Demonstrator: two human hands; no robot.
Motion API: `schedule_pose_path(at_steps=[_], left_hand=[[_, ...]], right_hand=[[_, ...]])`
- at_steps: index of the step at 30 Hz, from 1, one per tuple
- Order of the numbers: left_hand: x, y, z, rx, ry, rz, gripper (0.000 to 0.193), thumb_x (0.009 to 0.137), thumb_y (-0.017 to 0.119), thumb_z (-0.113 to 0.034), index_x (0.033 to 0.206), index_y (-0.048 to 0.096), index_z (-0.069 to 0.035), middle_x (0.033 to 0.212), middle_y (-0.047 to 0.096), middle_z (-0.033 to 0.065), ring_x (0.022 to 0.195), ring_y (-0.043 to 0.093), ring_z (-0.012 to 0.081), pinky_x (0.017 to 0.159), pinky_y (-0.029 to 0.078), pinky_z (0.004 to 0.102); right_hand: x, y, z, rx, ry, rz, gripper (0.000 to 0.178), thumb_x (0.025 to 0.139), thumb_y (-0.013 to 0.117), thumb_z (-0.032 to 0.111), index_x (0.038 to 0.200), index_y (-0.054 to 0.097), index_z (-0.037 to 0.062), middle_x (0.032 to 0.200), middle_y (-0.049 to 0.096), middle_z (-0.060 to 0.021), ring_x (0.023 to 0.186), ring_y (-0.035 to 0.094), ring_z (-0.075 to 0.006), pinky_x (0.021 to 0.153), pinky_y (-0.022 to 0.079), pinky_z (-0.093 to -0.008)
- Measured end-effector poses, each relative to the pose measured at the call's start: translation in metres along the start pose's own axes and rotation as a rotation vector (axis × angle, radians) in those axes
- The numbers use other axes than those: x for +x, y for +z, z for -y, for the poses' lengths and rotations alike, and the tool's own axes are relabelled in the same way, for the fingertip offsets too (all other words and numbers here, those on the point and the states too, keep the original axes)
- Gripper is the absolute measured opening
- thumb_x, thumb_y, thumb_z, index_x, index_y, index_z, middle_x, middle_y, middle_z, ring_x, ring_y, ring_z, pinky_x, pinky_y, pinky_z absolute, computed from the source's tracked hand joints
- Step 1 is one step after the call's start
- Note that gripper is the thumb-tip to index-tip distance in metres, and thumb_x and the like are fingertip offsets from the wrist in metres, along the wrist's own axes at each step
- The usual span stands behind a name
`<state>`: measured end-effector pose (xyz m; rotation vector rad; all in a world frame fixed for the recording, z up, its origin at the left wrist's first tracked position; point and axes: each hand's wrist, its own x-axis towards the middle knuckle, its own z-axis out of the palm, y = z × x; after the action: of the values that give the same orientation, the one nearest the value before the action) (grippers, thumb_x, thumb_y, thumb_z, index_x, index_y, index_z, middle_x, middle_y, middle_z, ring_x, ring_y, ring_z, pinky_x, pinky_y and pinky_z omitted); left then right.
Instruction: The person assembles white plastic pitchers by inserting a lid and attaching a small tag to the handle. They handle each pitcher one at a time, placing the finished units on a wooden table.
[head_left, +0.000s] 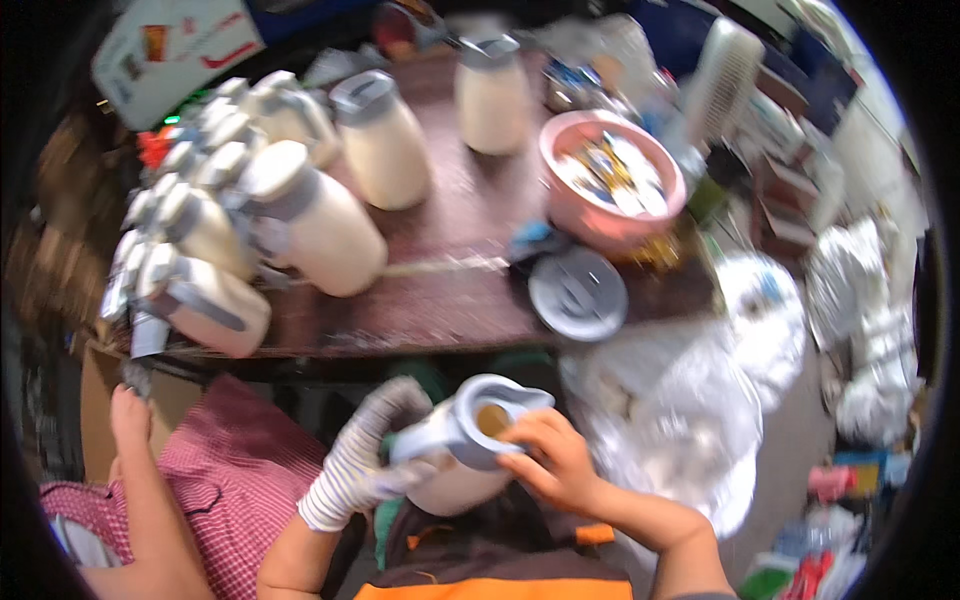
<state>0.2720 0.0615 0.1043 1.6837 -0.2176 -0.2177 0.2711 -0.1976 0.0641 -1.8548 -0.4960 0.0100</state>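
Close to my body, a cream thermos jug (456, 492) with a grey-blue collar, spout and handle tilts with its mouth facing up. It has no lid on, and a yellowish-brown round shows inside. My left hand (362, 462), in a striped white glove, is wrapped round the jug on its handle side. Bare, my right hand (556, 456) grips the collar near the spout, thumb and fingers at the rim. A round grey lid (578, 294) lies near the table's front edge, beside a dark and blue item (538, 246) blurred by motion.
Several cream jugs crowd the left of the dark red table (450, 310); a jug (385, 145) and another (493, 100) stand farther back. A pink basin (600, 225) holds small parts. Clear plastic bags (680, 430) lie at right. At left, a person's arm (150, 480) reaches toward the table.
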Motion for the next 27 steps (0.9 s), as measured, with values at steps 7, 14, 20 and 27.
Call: schedule_pose_path(at_steps=[7, 14, 20, 27], left_hand=[[0.005, 0.021, 0.042, -0.08, -0.254, -0.173, 0.025, 0.081, 0.068, -0.002, 0.105, 0.064, -0.001, 0.091, 0.066, 0.0028, 0.085, 0.061, 0.0095, 0.079, 0.051, 0.0255], [0.024, 0.039, 0.03, 0.114, -0.36, 0.0, 0.031, 0.078, 0.072, -0.011, 0.106, 0.065, -0.002, 0.086, 0.065, 0.0028, 0.079, 0.061, 0.0094, 0.073, 0.051, 0.026], [0.026, 0.036, 0.033, 0.2, -0.257, -0.067, 0.034, 0.076, 0.074, -0.015, 0.105, 0.065, 0.0, 0.09, 0.066, 0.0045, 0.087, 0.06, 0.0112, 0.083, 0.049, 0.0278], [0.026, 0.036, 0.031, 0.491, -0.205, 0.103, 0.037, 0.076, 0.077, -0.02, 0.109, 0.066, -0.005, 0.089, 0.069, 0.0109, 0.082, 0.068, 0.0184, 0.078, 0.053, 0.0292]], right_hand=[[-0.086, -0.057, -0.219, 0.121, 0.633, -0.552, 0.02, 0.089, 0.058, 0.012, 0.102, 0.064, -0.0032, 0.086, 0.066, -0.0155, 0.081, 0.065, -0.0288, 0.077, 0.05, -0.0361], [-0.157, -0.062, -0.413, -0.746, 1.104, -0.013, 0.061, 0.088, 0.057, 0.033, 0.141, 0.034, 0.0128, 0.124, 0.061, -0.0219, 0.109, 0.061, -0.041, 0.093, 0.048, -0.047], [-0.135, -0.053, -0.434, -0.739, 1.255, -0.005, 0.073, 0.086, 0.053, 0.036, 0.147, 0.023, 0.0106, 0.132, 0.052, -0.0298, 0.117, 0.053, -0.0502, 0.099, 0.044, -0.0511], [-0.14, -0.063, -0.438, -0.753, 0.813, -0.067, 0.067, 0.077, 0.062, 0.043, 0.133, 0.051, 0.0083, 0.129, 0.056, -0.0247, 0.118, 0.054, -0.0411, 0.099, 0.045, -0.0469]])
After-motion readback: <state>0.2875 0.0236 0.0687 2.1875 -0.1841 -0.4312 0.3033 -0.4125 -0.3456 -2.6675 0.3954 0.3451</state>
